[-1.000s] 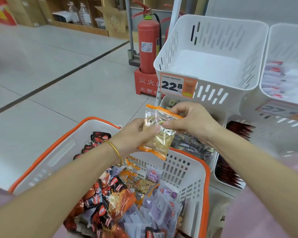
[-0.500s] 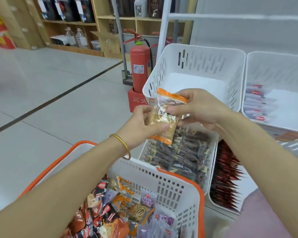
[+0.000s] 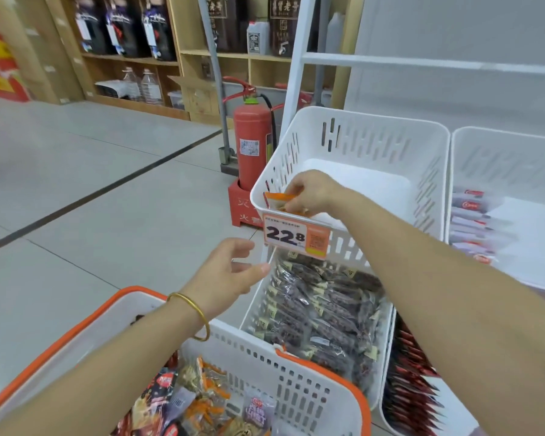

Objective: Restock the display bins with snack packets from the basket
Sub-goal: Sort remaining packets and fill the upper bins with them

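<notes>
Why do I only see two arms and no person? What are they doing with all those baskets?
The camera sits on the person's head and looks down, so you see only their arms. The right hand pinches an orange snack packet just inside the front of the top white bin, above the price tag. The left hand holds nothing, fingers loose. Below is the orange-rimmed basket full of mixed snacks, beside a lower bin filled with dark packets.

Red fire extinguisher (image 3: pixel 252 146), wooden shelving (image 3: pixel 132 59) behind — dark jugs (image 3: pixel 123 23)
</notes>
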Demonstrator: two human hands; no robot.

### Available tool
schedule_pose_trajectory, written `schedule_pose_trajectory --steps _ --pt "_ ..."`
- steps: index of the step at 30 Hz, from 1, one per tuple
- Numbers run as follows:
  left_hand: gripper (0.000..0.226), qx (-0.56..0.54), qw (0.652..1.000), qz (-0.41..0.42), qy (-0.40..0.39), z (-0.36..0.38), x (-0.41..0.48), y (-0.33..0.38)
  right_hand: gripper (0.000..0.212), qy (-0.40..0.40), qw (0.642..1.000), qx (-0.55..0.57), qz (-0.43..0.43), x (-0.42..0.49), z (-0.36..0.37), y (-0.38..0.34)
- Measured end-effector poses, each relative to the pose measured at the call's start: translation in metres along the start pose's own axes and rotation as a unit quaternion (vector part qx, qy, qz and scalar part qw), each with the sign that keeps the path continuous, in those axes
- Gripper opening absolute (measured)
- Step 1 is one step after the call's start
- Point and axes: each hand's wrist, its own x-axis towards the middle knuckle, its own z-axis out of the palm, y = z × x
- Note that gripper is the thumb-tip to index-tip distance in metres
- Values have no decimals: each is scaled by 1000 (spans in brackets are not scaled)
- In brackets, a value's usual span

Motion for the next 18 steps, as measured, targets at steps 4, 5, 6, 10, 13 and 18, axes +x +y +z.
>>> schedule_pose_trajectory --steps 4,5,6,10,13,18 --pt "43 -5 1000 -18 -11 -4 -5 -13 32 -78 982 171 15 -15 -10 3" --pt "41 -7 1000 -21 -14 -4 -8 -14 32 -68 983 170 17 -18 -10 3" --pt "40 -7 1000 -23 -19 -5 -12 -14 32 -47 986 160 17 -22 -10 3" --pt "34 -10 998 -40 -39 -18 -36 -17 40 76 992 94 -36 -43 -11 -4" --pt "31 13 996 -68 -48 -32 -64 -33 43 199 970 91 -107 -88 5 -23" --pt "30 59 991 -102 -58 -40 -99 -66 42 55 978 172 -108 -165 121 -18"
